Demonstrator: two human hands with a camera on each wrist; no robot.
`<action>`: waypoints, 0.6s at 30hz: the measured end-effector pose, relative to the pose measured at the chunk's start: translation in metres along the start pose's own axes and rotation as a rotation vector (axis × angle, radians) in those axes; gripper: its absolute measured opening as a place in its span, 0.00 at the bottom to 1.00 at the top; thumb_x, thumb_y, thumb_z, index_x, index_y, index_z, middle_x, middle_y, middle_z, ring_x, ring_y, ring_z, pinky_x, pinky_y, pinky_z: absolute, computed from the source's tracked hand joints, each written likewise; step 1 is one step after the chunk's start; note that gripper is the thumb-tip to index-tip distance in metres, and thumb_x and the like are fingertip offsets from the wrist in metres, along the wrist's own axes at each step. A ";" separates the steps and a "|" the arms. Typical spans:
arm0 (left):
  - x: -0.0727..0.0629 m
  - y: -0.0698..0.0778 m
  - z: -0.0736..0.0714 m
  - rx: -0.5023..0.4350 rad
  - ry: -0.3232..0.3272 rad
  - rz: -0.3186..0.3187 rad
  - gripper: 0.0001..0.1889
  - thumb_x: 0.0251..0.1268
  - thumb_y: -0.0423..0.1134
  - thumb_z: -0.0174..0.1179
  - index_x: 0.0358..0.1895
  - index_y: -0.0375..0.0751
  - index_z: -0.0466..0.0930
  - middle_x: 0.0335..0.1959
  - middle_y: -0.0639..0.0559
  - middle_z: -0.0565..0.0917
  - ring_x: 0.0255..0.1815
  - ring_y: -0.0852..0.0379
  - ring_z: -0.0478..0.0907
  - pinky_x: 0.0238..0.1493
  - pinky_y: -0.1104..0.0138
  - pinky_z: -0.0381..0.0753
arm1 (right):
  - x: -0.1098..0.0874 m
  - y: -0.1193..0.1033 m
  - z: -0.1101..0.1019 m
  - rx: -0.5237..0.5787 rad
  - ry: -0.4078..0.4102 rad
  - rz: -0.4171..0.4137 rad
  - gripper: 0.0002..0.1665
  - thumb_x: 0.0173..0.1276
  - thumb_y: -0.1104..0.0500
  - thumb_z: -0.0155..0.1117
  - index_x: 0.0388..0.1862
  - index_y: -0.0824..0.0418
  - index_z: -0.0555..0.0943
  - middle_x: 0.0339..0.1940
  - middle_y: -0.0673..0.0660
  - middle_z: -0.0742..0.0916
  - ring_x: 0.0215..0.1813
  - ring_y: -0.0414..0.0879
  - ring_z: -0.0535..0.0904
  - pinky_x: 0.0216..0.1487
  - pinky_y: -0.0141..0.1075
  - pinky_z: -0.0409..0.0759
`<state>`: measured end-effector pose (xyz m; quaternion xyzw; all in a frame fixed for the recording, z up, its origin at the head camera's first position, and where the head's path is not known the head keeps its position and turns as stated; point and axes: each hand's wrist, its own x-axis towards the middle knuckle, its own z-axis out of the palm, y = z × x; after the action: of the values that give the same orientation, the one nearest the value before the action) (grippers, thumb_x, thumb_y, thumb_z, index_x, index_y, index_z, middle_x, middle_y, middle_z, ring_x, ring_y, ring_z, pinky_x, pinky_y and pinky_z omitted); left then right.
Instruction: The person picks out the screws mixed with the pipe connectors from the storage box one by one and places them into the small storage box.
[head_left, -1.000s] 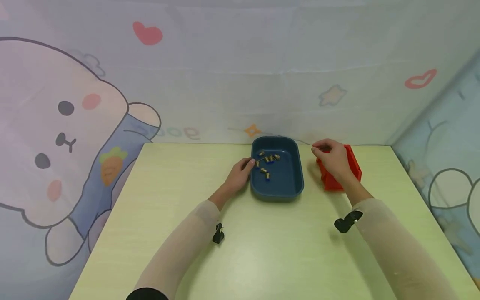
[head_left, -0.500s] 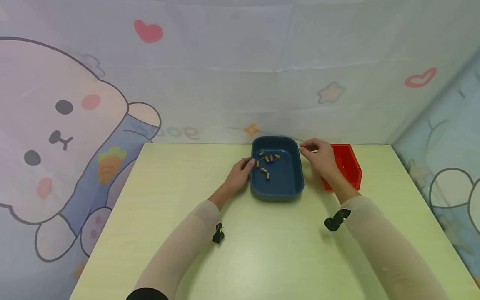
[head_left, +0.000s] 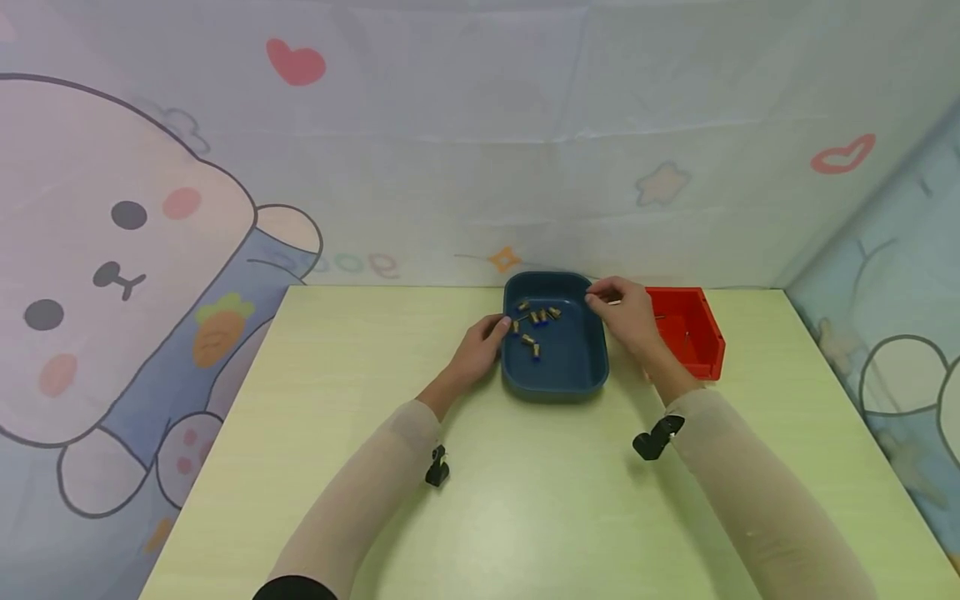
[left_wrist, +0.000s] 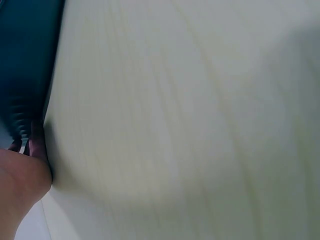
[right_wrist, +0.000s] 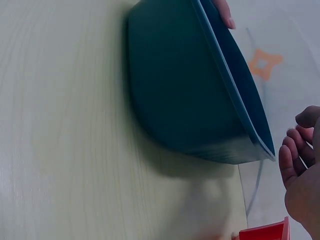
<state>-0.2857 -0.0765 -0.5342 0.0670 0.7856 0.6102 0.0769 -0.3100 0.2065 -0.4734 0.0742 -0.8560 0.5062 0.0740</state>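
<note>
The table (head_left: 517,500) ends just beyond the blue tray (head_left: 568,360), rim pinched by the left hand (head_left: 477,348); right hand (head_left: 628,317) opposite, grip unclear.

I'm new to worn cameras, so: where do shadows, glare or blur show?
Head view: soft glare on the yellow-green wood-grained table, shadow beside the beige right sleeve, small brass-coloured fittings lacking crisp detail. Left wrist view: shadows by the left hand and upper right. Right wrist view: cooler tint, shadow beside the dark blue rectangular tub.
</note>
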 end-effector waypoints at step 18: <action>0.001 -0.001 0.003 -0.018 0.001 -0.006 0.33 0.86 0.59 0.49 0.78 0.36 0.70 0.72 0.40 0.77 0.73 0.45 0.75 0.70 0.53 0.77 | -0.002 -0.009 0.022 0.063 -0.035 -0.001 0.13 0.78 0.59 0.68 0.53 0.67 0.86 0.46 0.63 0.87 0.48 0.53 0.81 0.47 0.33 0.80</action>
<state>-0.2857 -0.0738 -0.5356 0.0638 0.7805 0.6169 0.0790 -0.3075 0.1825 -0.4765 0.0855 -0.8408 0.5316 0.0569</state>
